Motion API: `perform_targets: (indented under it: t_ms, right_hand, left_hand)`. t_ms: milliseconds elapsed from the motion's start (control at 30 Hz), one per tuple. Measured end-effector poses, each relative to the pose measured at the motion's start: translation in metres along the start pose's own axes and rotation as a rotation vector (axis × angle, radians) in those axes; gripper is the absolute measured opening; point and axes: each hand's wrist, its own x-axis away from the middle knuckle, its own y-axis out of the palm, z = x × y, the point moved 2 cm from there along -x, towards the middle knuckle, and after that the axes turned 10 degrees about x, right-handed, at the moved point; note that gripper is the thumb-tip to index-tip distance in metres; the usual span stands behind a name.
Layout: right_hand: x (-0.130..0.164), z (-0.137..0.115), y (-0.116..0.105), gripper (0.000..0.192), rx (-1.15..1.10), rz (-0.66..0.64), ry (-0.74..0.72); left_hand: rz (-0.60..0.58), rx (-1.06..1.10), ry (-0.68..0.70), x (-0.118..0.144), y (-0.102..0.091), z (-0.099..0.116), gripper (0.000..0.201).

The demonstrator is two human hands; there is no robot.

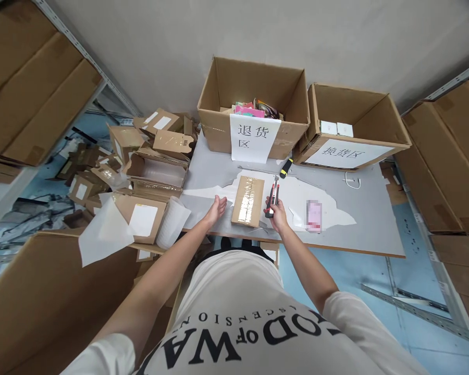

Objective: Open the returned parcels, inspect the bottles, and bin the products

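A small cardboard parcel (248, 201), closed with clear tape, lies flat near the front edge of the grey table (371, 219). The right hand (276, 212) is just to the right of the parcel and grips a box cutter (272, 197) with a red and black body; the cutter points away from the person, along the right side of the parcel. The left hand (218, 207) is just beside the left side of the parcel, open, with the palm turned to the box and holding nothing. I cannot tell if it touches the parcel. Both forearms reach forward from the body over the table edge.

A second cutter (285, 167) with yellow and black handle lies behind the parcel, near two big open boxes. The left big box (254, 104) carries a paper sign and holds colourful packets; the right big box (352, 130) also has a sign and holds small white boxes. To the right of the hands the table has open room, with torn white paper (320, 200) on it. At the left edge of the table a pile of opened cartons (148, 172) stands close. Metal shelves with brown cartons stand on both sides, and the floor is blue.
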Motion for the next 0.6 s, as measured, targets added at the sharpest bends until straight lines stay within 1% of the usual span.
perform_targets:
  t_ms: [100, 167, 233, 367, 467, 600]
  right_hand:
    - [0.019, 0.007, 0.008, 0.034, -0.029, -0.027, 0.032]
    - [0.024, 0.01, 0.014, 0.035, -0.04, -0.038, 0.037]
    - [0.026, 0.012, 0.017, 0.036, -0.046, -0.025, 0.043]
    - [0.024, 0.012, 0.018, 0.037, -0.029, -0.014, 0.041]
    - [0.023, 0.011, 0.016, 0.037, 0.019, -0.015, 0.016]
    - [0.019, 0.01, 0.013, 0.039, 0.079, -0.021, 0.015]
  left_hand:
    - [-0.063, 0.012, -0.055, -0.01, 0.02, 0.008, 0.091]
    - [-0.132, 0.04, -0.094, -0.01, 0.031, 0.008, 0.093]
    - [-0.19, 0.069, -0.109, -0.006, 0.038, 0.007, 0.09]
    - [-0.221, 0.097, -0.102, 0.0, 0.042, 0.008, 0.085]
    - [-0.218, 0.1, -0.103, 0.001, 0.043, 0.009, 0.083]
    - [-0.192, 0.084, -0.097, 0.002, 0.044, 0.009, 0.08]
